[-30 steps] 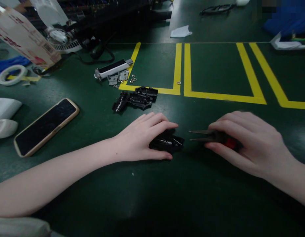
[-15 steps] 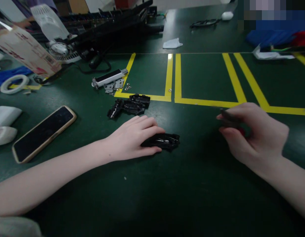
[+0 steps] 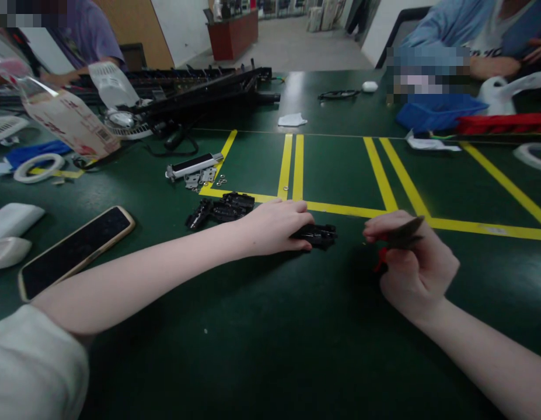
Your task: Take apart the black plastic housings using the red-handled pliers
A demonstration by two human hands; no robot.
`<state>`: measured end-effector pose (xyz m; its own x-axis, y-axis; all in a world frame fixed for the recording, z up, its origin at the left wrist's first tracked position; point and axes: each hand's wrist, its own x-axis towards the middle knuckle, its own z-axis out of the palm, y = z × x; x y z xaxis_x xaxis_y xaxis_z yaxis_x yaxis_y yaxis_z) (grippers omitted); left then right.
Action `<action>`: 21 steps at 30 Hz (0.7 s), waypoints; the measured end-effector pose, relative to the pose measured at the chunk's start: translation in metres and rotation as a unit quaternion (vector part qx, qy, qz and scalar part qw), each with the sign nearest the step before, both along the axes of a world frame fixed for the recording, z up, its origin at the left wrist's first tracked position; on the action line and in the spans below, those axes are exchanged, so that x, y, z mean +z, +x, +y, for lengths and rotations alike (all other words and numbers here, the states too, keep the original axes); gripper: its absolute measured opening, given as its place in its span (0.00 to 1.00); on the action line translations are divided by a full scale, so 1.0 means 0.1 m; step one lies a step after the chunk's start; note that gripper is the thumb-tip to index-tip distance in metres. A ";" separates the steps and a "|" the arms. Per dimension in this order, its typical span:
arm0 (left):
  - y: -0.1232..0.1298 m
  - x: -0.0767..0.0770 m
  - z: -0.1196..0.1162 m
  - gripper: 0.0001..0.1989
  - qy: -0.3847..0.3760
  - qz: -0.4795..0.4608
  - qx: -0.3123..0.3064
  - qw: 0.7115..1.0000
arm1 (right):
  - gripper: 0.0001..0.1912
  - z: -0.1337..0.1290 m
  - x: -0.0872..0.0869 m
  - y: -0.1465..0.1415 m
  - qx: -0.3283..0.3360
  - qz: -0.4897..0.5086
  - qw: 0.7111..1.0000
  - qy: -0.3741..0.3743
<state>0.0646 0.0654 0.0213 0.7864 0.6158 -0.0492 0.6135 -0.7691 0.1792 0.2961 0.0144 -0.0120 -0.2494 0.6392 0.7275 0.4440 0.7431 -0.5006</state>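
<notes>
My left hand is closed over a black plastic part on the green table, and the part's right end sticks out past the fingers. Much of it is hidden under the palm. To the right, my right hand grips small pliers with dark jaws and a bit of red handle. Their jaws point right, away from the black part. Just behind my left wrist lie more black plastic parts. Beyond these are a white-and-black bar, small metal brackets and several tiny rings.
At left lie a phone, a tape roll and a leaning plastic bottle. Black assemblies fill the back left. Yellow tape lines mark the table. Two people sit across, near a blue tray and a red strip.
The view has tilted up, showing more of the room. My left hand and the black part lie further right in view. My right hand has turned, so the pliers' jaws now point right.
</notes>
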 end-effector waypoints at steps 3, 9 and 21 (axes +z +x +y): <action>0.11 -0.04 0.12 0.21 0.046 0.019 0.002 0.999 | 0.12 0.03 -0.05 -0.01 0.008 0.034 0.999 0.004; 0.28 -0.11 0.28 0.25 0.083 0.030 0.022 0.996 | 0.10 0.01 -0.01 -0.04 0.045 0.027 0.999 -0.001; -0.69 0.20 0.14 0.52 0.046 -0.004 0.102 0.994 | 0.10 0.02 0.05 -0.06 0.104 -0.027 0.994 0.011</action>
